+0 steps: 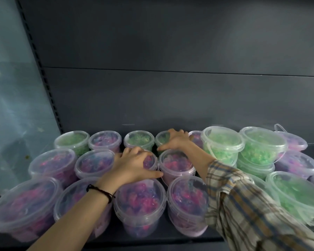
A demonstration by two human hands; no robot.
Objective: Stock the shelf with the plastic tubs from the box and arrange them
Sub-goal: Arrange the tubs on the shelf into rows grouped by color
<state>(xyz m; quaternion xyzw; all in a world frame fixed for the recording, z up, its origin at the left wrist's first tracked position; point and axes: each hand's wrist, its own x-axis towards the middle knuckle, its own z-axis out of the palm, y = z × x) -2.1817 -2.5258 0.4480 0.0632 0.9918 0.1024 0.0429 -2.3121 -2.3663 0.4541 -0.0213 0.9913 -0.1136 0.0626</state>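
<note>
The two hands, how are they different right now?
The left hand lies flat on a pink-purple tub in the middle row; the right hand reaches farther, onto a green tub in the back row. The left arm is bare, with a dark cord bracelet at the wrist; the right arm wears a plaid sleeve. Both rest palm-down on clear lids, fingers spread.

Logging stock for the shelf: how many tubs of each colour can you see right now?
Pink-purple tubs: 13
Green tubs: 7, counting the stacked ones on the right, which are partly hidden
Total: 20 visible
</note>
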